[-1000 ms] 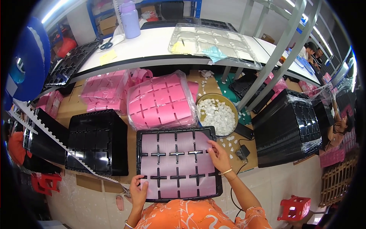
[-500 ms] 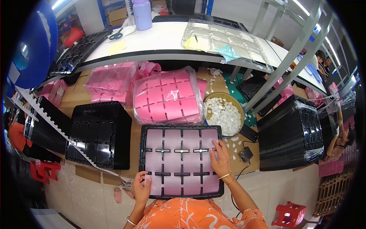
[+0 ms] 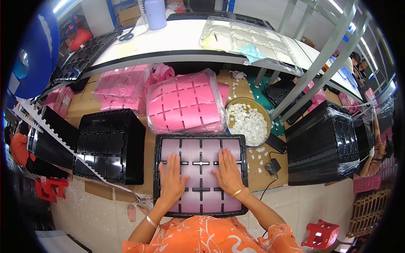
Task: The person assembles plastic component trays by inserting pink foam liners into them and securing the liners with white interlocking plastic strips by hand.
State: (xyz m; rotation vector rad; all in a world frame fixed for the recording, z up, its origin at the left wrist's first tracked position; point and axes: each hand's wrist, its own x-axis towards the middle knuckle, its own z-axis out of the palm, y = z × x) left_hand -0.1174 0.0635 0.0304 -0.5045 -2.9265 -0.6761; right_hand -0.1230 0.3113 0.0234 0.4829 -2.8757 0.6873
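**Both Palms Flat on a Pink Sheet in a Black Tray**

The person's left hand [image 3: 172,176] and right hand [image 3: 229,171] lay side by side, palms down and fingers spread, on a pale pink foam sheet [image 3: 201,148] seated in a black compartment tray [image 3: 157,177]. Neither hand was closed on anything; the fingers were apart and pressing flat, gripping nothing. The tray sat on the brown workbench [image 3: 86,103] directly in front of the person, with the sheet filling it nearly edge to edge and the tray's cross-shaped ribs showing through the sheet's cut-outs.

Judged by its look, the sheet was light, thin and soft, likely to flex or buckle if lifted by one corner, so an even press with open palms, or a lift at two opposite edges, would suit it best. The tray appeared to be thin moulded plastic, stiff enough to carry by its rim but easily twisted.

Just behind the tray lay a bagged stack of pink sheets [image 3: 185,103] in clear film, and to its right a round bowl [image 3: 247,122] of small white scraps, some of them strewn on the bench beside the tray. To the left sat a stack of empty black trays [image 3: 110,143], touching or nearly touching a white perforated strip [image 3: 59,141] that ran diagonally across it. A taller wrapped stack of black trays [image 3: 322,145] stood well to the right.
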